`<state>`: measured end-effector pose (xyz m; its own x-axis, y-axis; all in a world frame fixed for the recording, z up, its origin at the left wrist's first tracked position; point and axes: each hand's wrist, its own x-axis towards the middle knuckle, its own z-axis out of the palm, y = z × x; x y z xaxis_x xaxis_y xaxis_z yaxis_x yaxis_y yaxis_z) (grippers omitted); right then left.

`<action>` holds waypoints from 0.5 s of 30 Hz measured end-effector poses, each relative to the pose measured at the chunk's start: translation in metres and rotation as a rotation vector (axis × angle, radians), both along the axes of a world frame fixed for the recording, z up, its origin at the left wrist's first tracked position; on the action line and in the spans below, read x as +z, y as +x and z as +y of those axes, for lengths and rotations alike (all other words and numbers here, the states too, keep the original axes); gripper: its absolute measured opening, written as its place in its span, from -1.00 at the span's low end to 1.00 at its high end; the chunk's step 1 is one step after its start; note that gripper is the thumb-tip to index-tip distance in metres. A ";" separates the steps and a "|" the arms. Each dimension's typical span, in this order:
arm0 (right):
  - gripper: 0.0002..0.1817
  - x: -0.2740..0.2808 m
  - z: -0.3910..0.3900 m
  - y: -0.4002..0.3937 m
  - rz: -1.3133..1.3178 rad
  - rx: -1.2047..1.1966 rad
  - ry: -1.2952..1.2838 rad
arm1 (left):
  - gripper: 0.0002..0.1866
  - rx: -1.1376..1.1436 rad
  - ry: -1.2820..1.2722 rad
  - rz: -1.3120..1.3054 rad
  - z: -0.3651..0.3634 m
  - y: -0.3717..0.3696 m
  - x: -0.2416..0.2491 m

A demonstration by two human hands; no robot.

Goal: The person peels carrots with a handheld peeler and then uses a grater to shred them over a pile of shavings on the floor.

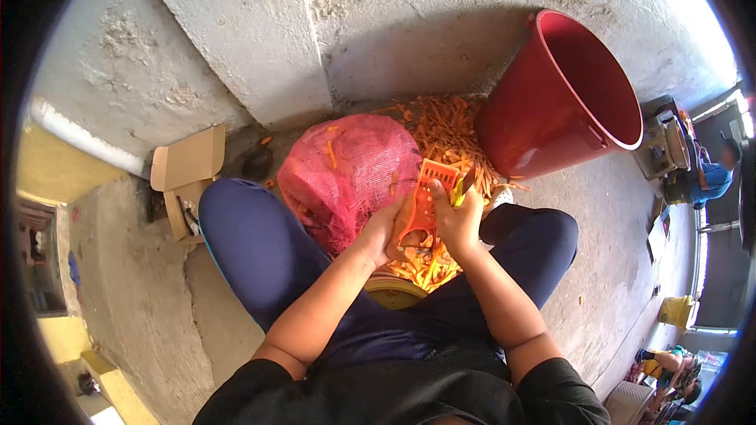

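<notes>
Between my knees, both hands hold an orange plastic grater [426, 203] with slots and round holes. My left hand [381, 231] is closed around its left side; a brownish piece shows at its fingers, too small to name. My right hand [460, 219] grips the right side, thumb on the front. A yellow-green handle with a dark blade, seemingly a knife [460, 191], is also in the right hand. Below the hands, orange shreds [431, 269] lie over a yellow bucket [394, 297]. A red mesh sack [350, 161], bulging with contents, stands just beyond my left hand.
Orange peelings [445, 130] are heaped against the wall. A tall dark-red bin [516, 122] leans at the right of them. To the left sits an open cardboard box [189, 161]. Far right are a person in blue [715, 181], another person [669, 364] and a yellow bucket [676, 312].
</notes>
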<state>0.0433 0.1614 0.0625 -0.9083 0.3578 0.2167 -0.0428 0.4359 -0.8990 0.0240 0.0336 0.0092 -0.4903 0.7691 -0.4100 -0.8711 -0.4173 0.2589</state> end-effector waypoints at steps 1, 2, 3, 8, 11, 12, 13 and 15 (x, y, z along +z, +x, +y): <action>-0.83 0.001 0.001 -0.001 0.005 -0.003 0.046 | -0.60 -0.004 0.014 0.021 -0.001 0.000 0.002; -0.83 -0.002 0.006 -0.006 0.078 -0.121 0.157 | -0.59 -0.067 -0.093 0.089 -0.002 0.004 -0.001; -0.82 -0.011 0.017 -0.016 0.152 -0.239 0.268 | -0.58 -0.129 -0.199 0.158 -0.004 0.012 -0.005; -0.78 -0.024 0.109 -0.056 0.114 -0.486 -0.038 | -0.55 -0.099 -0.108 0.158 -0.005 0.018 0.005; -0.77 -0.005 0.078 -0.040 0.060 -0.387 -0.189 | -0.57 0.000 -0.105 -0.007 -0.008 0.005 0.010; -0.79 -0.029 0.081 -0.039 0.024 -0.347 -0.193 | -0.57 -0.005 -0.112 -0.039 -0.011 0.004 0.015; -0.81 -0.015 0.064 -0.033 -0.002 -0.316 -0.245 | -0.57 0.003 -0.100 -0.019 -0.011 0.003 0.012; -0.85 -0.007 0.034 -0.020 -0.021 -0.206 -0.344 | -0.57 0.019 -0.077 0.018 -0.008 0.004 0.006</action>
<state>0.0229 0.1954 0.0557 -0.8132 0.5810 0.0343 0.0343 0.1066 -0.9937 0.0284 0.0251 0.0150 -0.5124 0.7259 -0.4588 -0.8581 -0.4120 0.3065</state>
